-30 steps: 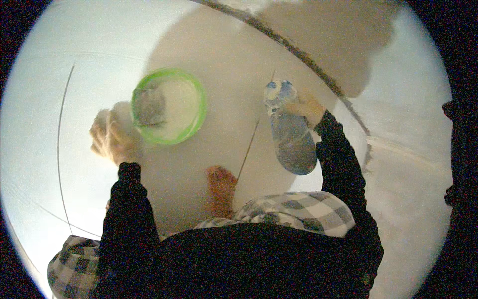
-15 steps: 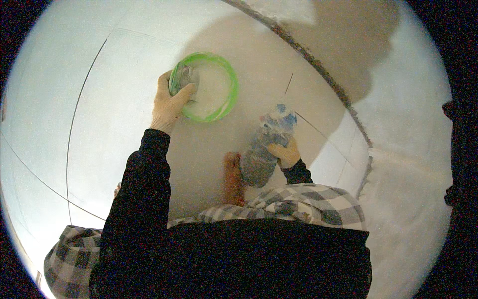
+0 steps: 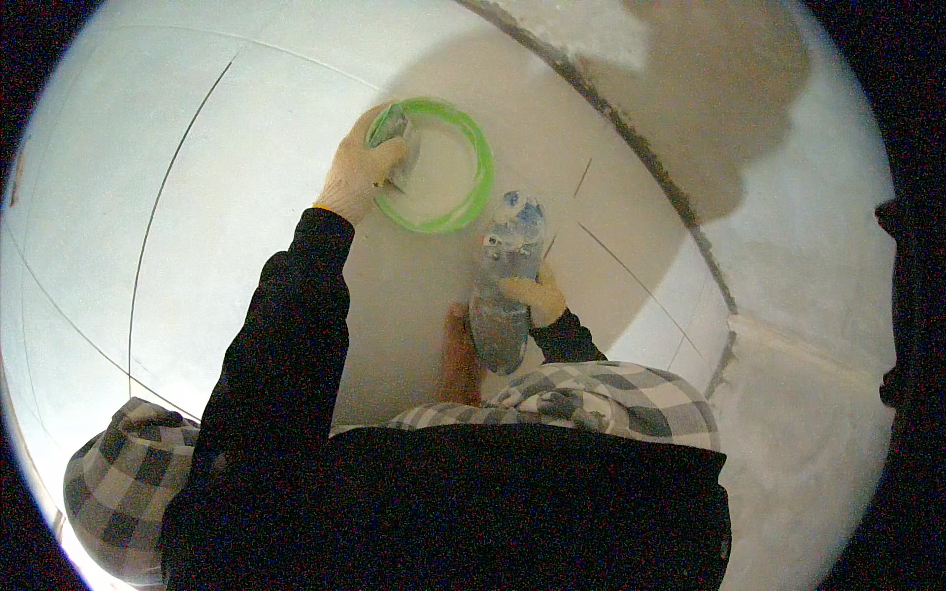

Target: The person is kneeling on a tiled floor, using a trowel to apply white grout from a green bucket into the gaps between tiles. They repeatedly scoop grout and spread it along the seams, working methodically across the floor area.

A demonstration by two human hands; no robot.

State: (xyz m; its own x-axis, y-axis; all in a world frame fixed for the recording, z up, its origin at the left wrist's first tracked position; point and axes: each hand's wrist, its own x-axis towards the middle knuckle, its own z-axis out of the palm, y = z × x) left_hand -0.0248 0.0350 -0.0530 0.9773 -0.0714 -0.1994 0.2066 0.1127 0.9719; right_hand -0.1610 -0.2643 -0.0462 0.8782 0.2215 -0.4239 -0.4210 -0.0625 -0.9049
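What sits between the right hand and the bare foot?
In the head view, the long grey thing lies between the right hand, which holds it, and the bare foot.

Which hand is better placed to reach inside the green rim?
Probably the left hand: it is at the green rim, though holding a grey-green object. The right hand is farther away, gripping an elongated blue-grey object.

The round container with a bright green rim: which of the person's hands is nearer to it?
Left. The left hand is at the upper left edge of the container; the right hand is apart from it, lower and farther right in the picture.
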